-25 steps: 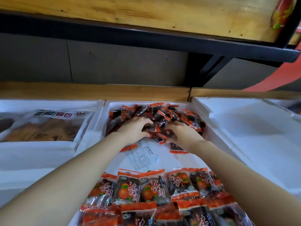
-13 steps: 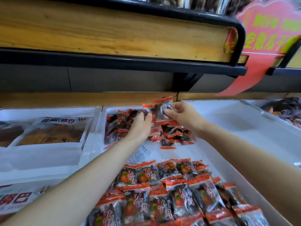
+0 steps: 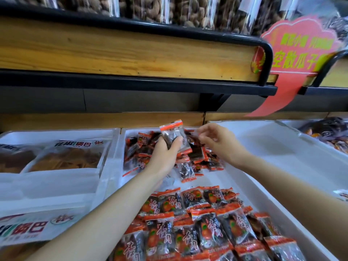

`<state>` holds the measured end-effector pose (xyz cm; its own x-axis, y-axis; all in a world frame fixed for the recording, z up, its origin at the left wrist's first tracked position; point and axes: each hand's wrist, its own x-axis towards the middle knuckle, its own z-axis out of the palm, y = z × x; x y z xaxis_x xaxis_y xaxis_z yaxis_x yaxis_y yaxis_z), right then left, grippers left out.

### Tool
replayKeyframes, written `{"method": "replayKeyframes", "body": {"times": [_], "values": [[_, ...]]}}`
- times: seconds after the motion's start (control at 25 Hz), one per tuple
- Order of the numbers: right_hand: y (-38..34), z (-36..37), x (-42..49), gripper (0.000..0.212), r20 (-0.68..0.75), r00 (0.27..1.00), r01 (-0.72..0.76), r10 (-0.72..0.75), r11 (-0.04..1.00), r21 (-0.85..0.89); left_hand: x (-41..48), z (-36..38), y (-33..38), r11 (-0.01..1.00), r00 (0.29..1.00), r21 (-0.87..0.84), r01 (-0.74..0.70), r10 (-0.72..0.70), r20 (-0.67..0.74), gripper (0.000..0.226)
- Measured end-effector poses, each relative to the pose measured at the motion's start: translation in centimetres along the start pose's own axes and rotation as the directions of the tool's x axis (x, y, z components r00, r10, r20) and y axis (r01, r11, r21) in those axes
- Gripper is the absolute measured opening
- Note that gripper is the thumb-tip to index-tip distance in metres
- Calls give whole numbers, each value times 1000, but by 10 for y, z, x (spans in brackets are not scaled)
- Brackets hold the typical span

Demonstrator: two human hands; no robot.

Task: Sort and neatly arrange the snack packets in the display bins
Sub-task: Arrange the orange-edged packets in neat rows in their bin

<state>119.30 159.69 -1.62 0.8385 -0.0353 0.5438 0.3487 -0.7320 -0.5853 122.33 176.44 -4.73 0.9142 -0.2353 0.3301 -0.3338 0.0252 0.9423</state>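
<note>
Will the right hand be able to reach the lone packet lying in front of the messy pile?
Probably yes. The right hand seems empty and hovers close above the pile. The lone packet lies uncovered, with the left hand, gripping another packet, beside it rather than over it.

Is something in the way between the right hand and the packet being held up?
No. The left hand holds the packet above the pile, and the right hand is just beside it with only air between.

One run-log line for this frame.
left hand: grips snack packet, raised | right hand: beside it, holding nothing | loose pile: back of middle bin | tidy rows: front
</note>
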Motion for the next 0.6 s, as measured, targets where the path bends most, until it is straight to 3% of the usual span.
{"method": "replayKeyframes", "body": {"times": [0.08, 0.24, 0.4, 0.52, 0.6], "values": [[26, 15, 11, 22, 62, 997, -46, 55, 988, -147, 2, -13, -3, 1000, 998, -2, 8, -8, -61, 22], [68, 61, 23, 56, 334, 920, -88, 204, 939, -332, 3, -29, -6, 999, 995, 16, 38, -36, -91, 17], [71, 96, 30, 83, 398, 867, -108, 300, 893, -438, 3, -35, -12, 996, 994, 62, 70, -64, -88, 20], [72, 113, 32, 87, 390, 850, -106, 355, 840, -533, 1, -37, -16, 993, 992, 71, 98, -92, -90, 32], [69, 118, 32, 71, 366, 856, -112, 365, 823, -557, 1, -38, -17, 993, 990, 45, 113, -109, -87, 36]]}}
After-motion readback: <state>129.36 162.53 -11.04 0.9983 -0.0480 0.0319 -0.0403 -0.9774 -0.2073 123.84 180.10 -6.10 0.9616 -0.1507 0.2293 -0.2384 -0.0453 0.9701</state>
